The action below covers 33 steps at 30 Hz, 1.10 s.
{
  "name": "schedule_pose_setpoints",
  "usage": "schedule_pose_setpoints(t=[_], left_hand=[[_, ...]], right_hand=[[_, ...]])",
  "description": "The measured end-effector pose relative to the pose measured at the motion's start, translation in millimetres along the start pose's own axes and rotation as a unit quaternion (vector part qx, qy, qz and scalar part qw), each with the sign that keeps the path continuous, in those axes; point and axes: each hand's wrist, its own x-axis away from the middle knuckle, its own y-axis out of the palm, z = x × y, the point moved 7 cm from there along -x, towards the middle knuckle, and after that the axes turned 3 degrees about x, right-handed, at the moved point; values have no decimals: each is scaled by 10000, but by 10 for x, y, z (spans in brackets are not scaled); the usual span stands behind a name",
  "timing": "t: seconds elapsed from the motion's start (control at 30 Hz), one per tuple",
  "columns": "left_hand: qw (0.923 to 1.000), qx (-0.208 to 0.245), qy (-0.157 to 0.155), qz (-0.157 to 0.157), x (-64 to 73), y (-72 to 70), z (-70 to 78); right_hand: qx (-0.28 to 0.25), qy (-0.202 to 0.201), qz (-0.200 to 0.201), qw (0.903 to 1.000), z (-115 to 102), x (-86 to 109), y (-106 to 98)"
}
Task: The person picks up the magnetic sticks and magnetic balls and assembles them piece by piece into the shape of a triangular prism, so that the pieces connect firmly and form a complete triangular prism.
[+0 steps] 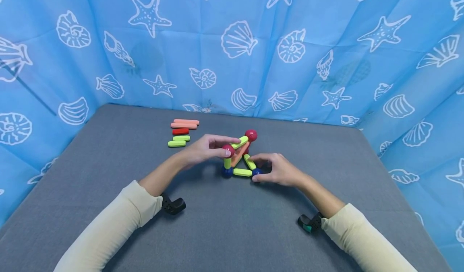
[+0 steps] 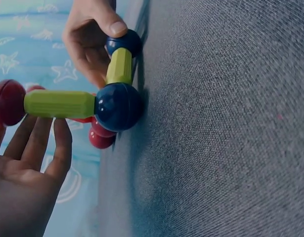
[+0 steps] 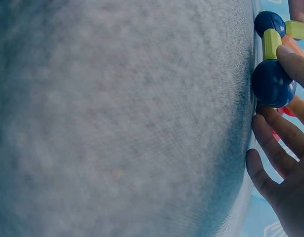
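A structure of balls joined by rods stands in the middle of the head view. My left hand (image 1: 207,149) grips its raised near red ball (image 1: 227,150), the thumb on the ball and the index finger along a yellow-green rod (image 1: 241,141) that leads to another red ball (image 1: 251,135). Below it, an upright yellow-green rod (image 2: 60,103) meets a blue ball (image 2: 119,106) low at the table. My right hand (image 1: 278,170) holds the right blue ball (image 3: 273,84), thumb on its near side and fingers behind. A short rod (image 1: 242,172) links both blue balls. An orange rod (image 1: 240,154) slants between them and the back.
Left of the structure lie two salmon rods (image 1: 184,125), a red rod (image 1: 180,131) and two yellow-green rods (image 1: 177,143) on the grey table (image 1: 217,231). A blue curtain (image 1: 203,42) with shell prints hangs behind and beside the table.
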Motion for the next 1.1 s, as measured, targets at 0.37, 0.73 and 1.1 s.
schedule_pose_setpoints(t=[0.37, 0.73, 1.1], left_hand=[[9996, -84, 277, 4, 12, -4, -37], [9754, -2111, -374, 520, 32, 90, -304], [9697, -2170, -191, 1109, -4, -113, -315]], right_hand=[[169, -69, 54, 9998, -17, -5, -8], [258, 115, 30, 9996, -70, -5, 18], [74, 469, 907, 9947, 29, -42, -147]])
